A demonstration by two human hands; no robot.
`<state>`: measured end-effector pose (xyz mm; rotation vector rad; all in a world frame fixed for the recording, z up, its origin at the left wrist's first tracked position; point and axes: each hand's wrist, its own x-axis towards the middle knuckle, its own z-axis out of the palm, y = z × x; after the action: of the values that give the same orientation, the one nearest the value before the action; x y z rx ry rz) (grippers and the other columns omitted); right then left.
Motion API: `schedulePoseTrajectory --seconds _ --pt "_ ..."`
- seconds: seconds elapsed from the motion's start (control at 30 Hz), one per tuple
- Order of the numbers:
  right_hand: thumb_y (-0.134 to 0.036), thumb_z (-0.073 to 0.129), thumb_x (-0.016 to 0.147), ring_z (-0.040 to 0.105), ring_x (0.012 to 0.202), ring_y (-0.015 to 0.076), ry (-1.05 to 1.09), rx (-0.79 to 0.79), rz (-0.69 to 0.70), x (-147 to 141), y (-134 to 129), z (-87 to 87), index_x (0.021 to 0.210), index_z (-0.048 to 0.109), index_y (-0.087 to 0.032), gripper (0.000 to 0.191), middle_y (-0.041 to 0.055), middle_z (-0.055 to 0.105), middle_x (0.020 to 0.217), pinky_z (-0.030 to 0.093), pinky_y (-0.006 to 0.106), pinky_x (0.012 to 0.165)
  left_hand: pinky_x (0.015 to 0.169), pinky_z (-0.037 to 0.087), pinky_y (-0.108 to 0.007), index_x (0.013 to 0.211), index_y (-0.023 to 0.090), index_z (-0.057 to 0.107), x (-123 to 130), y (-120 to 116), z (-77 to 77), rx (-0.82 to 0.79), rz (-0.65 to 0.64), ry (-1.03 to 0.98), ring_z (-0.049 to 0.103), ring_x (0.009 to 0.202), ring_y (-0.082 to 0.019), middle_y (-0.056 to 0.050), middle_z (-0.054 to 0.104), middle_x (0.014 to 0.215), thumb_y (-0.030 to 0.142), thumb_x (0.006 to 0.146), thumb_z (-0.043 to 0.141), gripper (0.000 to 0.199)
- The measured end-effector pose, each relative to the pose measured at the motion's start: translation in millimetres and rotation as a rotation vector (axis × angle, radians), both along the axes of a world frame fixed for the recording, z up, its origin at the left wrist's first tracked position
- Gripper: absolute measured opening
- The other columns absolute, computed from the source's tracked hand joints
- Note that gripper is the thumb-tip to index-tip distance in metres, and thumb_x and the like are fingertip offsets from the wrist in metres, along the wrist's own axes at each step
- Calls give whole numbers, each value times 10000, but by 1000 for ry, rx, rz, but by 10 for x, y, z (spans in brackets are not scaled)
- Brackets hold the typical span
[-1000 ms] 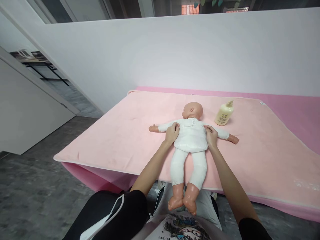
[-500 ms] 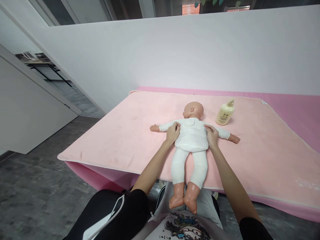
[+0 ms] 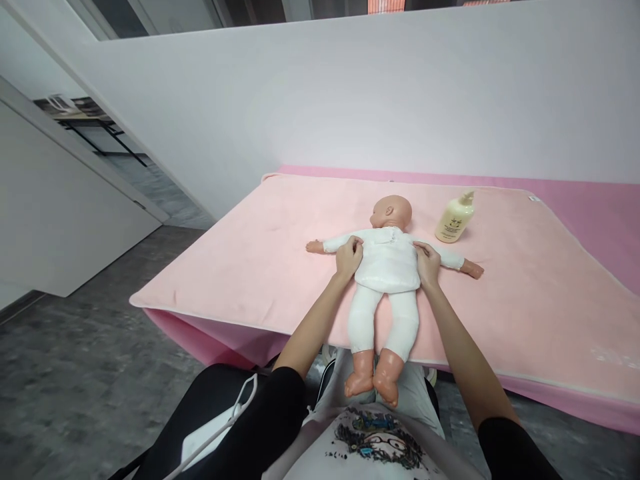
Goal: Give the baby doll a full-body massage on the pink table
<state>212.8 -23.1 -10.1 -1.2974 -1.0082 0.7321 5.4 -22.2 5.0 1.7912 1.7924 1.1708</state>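
Beyond the doll (image 3: pixel 386 283), a white wall (image 3: pixel 325 100) is rising, and a pale pink blanket (image 3: pixel 240 267) is spreading out beneath it. The doll is lying at the blanket's near edge, its arms stretching sideways and its feet reaching past that edge toward the person. The left hand (image 3: pixel 349 259) and the right hand (image 3: pixel 427 264) are flanking the doll's upper body, one on each side; fingers and thumbs are closing together, seemingly pinching its white top (image 3: pixel 390 260), though the fingertips are too small for certainty. Compared with half a second ago, mostly the viewpoint is shifting: the doll and the bottle (image 3: pixel 454 219) beside its head are showing slightly higher, while both hands are keeping their places. That is suggesting a steady hold rather than a fresh step, with the top remaining on the doll.
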Motion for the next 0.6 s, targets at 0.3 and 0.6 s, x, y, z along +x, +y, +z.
schedulePoseTrajectory --seconds 0.3,0.6 --pt "-306 358 848 442 1215 295 -672 20 80 -195 -736 170 1132 613 -133 419 160 525 1286 319 493 1036 666 427 -292 1022 233 597 -139 -419 24 -121 -38 194 648 787 -217 -39 713 888 236 889 357 274" --pt "-422 399 885 367 1312 249 -556 -44 182 -80 -1618 44 1274 501 -204 458 108 441 1376 322 474 1082 632 390 -279 1060 240 580 -248 -1275 46 -258 -173 536 665 853 -226 -64 713 981 296 921 350 275"
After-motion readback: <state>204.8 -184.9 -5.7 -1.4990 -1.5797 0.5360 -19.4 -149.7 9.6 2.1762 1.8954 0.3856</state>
